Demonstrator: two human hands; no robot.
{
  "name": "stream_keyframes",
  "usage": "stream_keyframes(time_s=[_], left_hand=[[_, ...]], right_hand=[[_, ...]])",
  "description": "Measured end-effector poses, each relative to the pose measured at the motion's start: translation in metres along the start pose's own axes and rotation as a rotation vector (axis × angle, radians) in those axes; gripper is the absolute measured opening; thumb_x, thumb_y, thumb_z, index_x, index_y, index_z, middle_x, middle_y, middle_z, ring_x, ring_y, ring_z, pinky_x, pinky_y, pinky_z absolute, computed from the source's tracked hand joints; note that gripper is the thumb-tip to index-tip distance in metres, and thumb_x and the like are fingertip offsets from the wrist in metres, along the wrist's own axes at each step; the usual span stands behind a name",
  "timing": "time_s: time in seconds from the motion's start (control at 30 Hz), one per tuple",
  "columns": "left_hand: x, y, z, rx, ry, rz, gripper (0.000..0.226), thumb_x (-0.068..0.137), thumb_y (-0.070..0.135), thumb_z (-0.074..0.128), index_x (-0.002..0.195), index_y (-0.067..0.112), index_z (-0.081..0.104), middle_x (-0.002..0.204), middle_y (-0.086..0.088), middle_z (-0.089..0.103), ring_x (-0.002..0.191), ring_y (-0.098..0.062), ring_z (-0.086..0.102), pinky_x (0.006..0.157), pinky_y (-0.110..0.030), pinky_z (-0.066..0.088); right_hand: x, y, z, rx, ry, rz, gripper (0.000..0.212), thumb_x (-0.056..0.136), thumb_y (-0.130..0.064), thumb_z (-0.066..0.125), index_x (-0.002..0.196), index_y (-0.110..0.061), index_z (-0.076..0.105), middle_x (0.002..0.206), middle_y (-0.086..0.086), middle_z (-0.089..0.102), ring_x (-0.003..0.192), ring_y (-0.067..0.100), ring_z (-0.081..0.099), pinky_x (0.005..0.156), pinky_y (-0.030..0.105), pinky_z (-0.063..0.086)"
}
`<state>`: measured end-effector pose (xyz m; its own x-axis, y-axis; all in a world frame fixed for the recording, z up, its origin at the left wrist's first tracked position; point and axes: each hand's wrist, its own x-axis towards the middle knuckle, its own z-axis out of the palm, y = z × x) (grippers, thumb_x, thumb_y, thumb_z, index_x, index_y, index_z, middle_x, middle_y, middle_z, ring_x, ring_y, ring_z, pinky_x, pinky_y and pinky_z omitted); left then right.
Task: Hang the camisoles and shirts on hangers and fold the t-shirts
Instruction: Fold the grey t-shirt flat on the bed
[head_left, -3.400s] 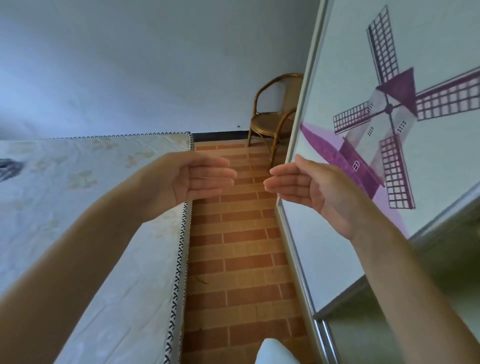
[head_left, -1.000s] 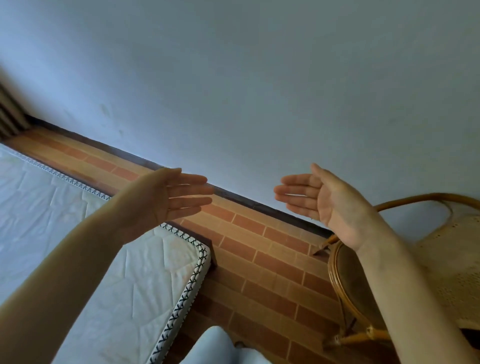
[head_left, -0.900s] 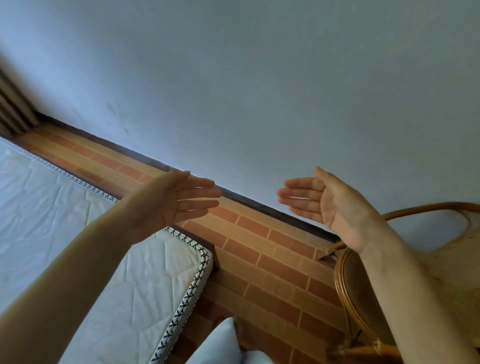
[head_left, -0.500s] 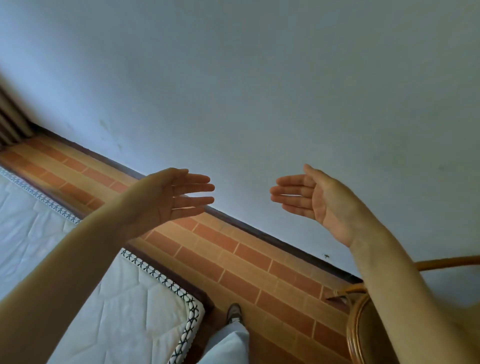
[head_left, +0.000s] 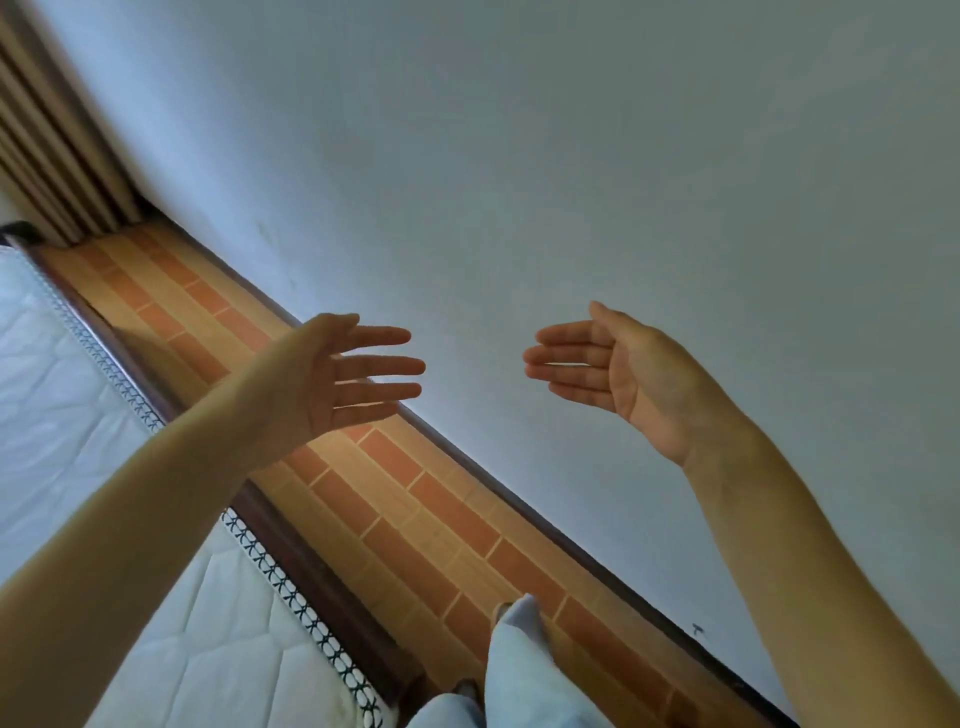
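No camisole, shirt, t-shirt or hanger shows in the head view. My left hand is raised in front of me with its fingers straight and spread, palm turned inward, holding nothing. My right hand is raised opposite it, fingers straight and together, palm facing the left hand, also holding nothing. The two hands are apart, with a gap of bare wall between the fingertips.
A white quilted mattress with a patterned edge trim lies at the lower left. A strip of brick-patterned floor runs between it and the pale wall. Striped curtains hang at the far left. My light trouser legs show at the bottom.
The view has swung left along the wall: the wicker chair has left the frame and the curtains have come in. Both hands stay raised, open and facing each other.
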<state>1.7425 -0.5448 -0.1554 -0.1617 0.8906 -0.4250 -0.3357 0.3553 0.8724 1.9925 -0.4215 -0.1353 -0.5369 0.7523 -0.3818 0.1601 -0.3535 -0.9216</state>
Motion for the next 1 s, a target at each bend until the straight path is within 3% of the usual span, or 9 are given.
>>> stream_keyframes(time_s=[0.33, 0.53, 0.77, 1.0], left_hand=[[0.056, 0.033, -0.088, -0.228, 0.352, 0.071, 0.043, 0.101, 0.030, 0.033, 0.118, 0.005, 0.064, 0.115, -0.017, 0.070, 0.103, -0.032, 0.069, 0.083, -0.038, 0.059], [0.076, 0.065, -0.122, -0.346, 0.578, 0.166, 0.039, 0.100, 0.026, 0.034, 0.118, 0.008, 0.063, 0.115, -0.016, 0.070, 0.102, -0.032, 0.070, 0.088, -0.040, 0.055], [0.076, 0.078, -0.157, -0.469, 0.785, 0.201, 0.042, 0.099, 0.028, 0.035, 0.123, 0.004, 0.061, 0.117, -0.016, 0.069, 0.108, -0.031, 0.067, 0.090, -0.040, 0.053], [0.084, 0.095, -0.218, -0.510, 0.927, 0.245, 0.043, 0.102, 0.027, 0.032, 0.121, 0.003, 0.062, 0.116, -0.016, 0.070, 0.105, -0.030, 0.069, 0.091, -0.040, 0.055]], right_hand=[[0.187, -0.053, 0.071, -0.131, -0.370, 0.057, 0.050, 0.107, -0.036, 0.029, 0.114, -0.004, 0.067, 0.107, 0.012, 0.074, 0.102, 0.024, 0.071, 0.098, 0.039, 0.051], [0.279, -0.100, 0.124, -0.225, -0.567, 0.050, 0.051, 0.108, -0.037, 0.027, 0.115, -0.006, 0.067, 0.107, 0.010, 0.074, 0.101, 0.023, 0.072, 0.100, 0.040, 0.051], [0.333, -0.135, 0.215, -0.315, -0.837, 0.041, 0.054, 0.107, -0.039, 0.026, 0.114, -0.006, 0.068, 0.107, 0.008, 0.075, 0.100, 0.022, 0.072, 0.095, 0.036, 0.053], [0.392, -0.138, 0.287, -0.374, -0.931, 0.087, 0.054, 0.107, -0.041, 0.028, 0.111, -0.007, 0.069, 0.104, 0.007, 0.075, 0.098, 0.022, 0.073, 0.094, 0.036, 0.054]])
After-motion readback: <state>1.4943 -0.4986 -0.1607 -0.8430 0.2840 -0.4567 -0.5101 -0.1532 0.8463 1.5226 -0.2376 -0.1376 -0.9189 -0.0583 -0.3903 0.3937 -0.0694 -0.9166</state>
